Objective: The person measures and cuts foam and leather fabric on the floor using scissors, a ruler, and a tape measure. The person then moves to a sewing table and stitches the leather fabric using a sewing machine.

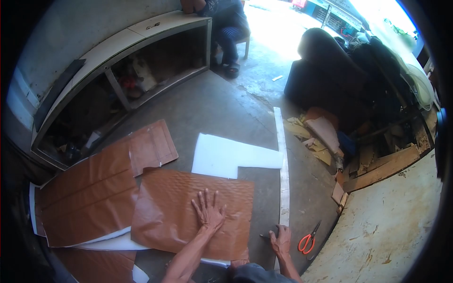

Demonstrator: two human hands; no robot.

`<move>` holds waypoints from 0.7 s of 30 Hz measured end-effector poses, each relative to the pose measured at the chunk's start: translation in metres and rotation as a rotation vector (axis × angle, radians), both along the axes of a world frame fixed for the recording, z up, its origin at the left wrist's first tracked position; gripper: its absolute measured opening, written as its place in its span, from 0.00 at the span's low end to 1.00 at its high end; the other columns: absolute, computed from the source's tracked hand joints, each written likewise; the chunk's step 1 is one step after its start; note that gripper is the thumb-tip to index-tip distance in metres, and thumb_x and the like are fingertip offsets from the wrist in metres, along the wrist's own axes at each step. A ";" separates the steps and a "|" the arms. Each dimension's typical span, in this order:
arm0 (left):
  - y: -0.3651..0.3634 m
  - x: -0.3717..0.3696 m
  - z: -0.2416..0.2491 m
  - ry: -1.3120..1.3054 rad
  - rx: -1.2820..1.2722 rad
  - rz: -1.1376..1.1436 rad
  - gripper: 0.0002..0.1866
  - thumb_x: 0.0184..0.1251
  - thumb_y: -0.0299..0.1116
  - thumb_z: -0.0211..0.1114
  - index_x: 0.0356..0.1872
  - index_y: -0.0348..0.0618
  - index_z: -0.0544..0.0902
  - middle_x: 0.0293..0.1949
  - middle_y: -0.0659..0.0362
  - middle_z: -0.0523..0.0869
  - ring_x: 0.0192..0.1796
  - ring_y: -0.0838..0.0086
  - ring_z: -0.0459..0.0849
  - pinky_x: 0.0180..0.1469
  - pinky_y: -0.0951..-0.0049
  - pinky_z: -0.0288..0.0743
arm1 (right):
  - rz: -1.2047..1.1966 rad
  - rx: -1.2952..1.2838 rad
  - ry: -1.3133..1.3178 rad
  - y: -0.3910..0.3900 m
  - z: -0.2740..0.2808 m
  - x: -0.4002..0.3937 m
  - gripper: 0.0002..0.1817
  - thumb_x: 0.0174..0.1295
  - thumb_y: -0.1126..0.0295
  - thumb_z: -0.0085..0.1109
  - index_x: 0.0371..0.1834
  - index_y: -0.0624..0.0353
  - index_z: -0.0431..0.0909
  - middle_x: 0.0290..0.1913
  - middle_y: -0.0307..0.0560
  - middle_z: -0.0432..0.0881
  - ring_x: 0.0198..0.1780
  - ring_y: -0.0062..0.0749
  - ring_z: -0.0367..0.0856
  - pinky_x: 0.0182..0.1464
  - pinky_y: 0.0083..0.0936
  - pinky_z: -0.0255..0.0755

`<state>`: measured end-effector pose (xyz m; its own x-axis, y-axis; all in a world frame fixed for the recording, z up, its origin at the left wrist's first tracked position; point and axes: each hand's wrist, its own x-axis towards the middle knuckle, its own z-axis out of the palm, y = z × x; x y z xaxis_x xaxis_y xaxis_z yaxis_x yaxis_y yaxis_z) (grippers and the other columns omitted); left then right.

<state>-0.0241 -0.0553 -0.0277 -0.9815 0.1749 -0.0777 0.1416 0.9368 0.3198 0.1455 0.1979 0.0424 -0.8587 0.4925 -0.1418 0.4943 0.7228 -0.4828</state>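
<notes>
My left hand [209, 212] lies flat with its fingers spread on a brown leather-like sheet [165, 212]. White foam [217, 153] with an L-shaped outline extends beyond the far edge of that sheet. At the right, my right hand [281, 239] rests at the near part of a long pale strip [284, 184], with its fingers curled; a small thin object [263, 236] shows by its fingertips. Whether the hand grips the strip or that object is unclear. Scissors with orange handles [307, 241] lie on the floor to the right of this hand.
More brown sheets with white foam [89, 203] lie at the left. A low cabinet [122, 42] runs along the wall. A person [229, 28] sits at the back. Scraps [321, 134], a dark bulky object [325, 70] and a worn board [382, 221] are at the right.
</notes>
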 end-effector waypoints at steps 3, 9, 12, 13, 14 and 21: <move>0.001 -0.023 0.005 0.001 0.017 -0.204 0.40 0.75 0.61 0.49 0.83 0.57 0.56 0.85 0.46 0.44 0.85 0.45 0.34 0.78 0.30 0.21 | -0.259 0.190 -0.141 0.039 0.010 0.008 0.27 0.66 0.61 0.61 0.66 0.60 0.74 0.61 0.63 0.75 0.66 0.55 0.72 0.67 0.47 0.67; -0.006 -0.085 0.000 -0.008 0.061 -0.627 0.38 0.72 0.67 0.51 0.80 0.69 0.64 0.85 0.53 0.48 0.86 0.49 0.40 0.80 0.35 0.25 | 0.531 0.048 -0.483 -0.098 -0.010 0.016 0.25 0.75 0.58 0.42 0.74 0.45 0.64 0.74 0.55 0.67 0.74 0.58 0.64 0.74 0.58 0.57; -0.008 -0.083 0.022 -0.051 -0.045 -0.773 0.36 0.75 0.63 0.47 0.81 0.68 0.61 0.85 0.54 0.49 0.86 0.53 0.40 0.83 0.40 0.26 | 0.714 0.042 -0.574 -0.151 -0.019 0.022 0.26 0.78 0.58 0.37 0.78 0.39 0.59 0.80 0.51 0.61 0.79 0.59 0.59 0.76 0.61 0.53; -0.010 -0.077 0.021 -0.066 -0.062 -0.748 0.36 0.75 0.63 0.47 0.81 0.68 0.61 0.85 0.54 0.49 0.86 0.53 0.40 0.83 0.40 0.26 | 0.750 0.099 -0.565 -0.153 -0.031 0.025 0.26 0.77 0.60 0.37 0.78 0.40 0.59 0.79 0.52 0.63 0.78 0.61 0.60 0.75 0.61 0.54; -0.012 -0.071 0.018 -0.041 -0.015 -0.797 0.35 0.76 0.61 0.47 0.81 0.67 0.61 0.84 0.54 0.51 0.86 0.53 0.41 0.83 0.40 0.27 | 0.755 0.101 -0.560 -0.151 -0.025 0.025 0.26 0.77 0.59 0.37 0.78 0.40 0.59 0.79 0.52 0.64 0.78 0.61 0.60 0.75 0.61 0.54; -0.020 0.013 0.018 0.040 -0.045 -0.313 0.33 0.77 0.56 0.51 0.79 0.59 0.65 0.82 0.51 0.59 0.84 0.53 0.53 0.79 0.31 0.33 | 0.171 0.010 -0.020 0.024 0.036 -0.029 0.25 0.72 0.63 0.51 0.71 0.53 0.67 0.66 0.57 0.72 0.68 0.59 0.70 0.70 0.52 0.63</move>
<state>-0.0111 -0.0757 -0.0092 -0.8831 0.4660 -0.0549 0.4366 0.8589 0.2678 0.1164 0.2222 0.0788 -0.9272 0.3407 -0.1556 0.3730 0.8022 -0.4662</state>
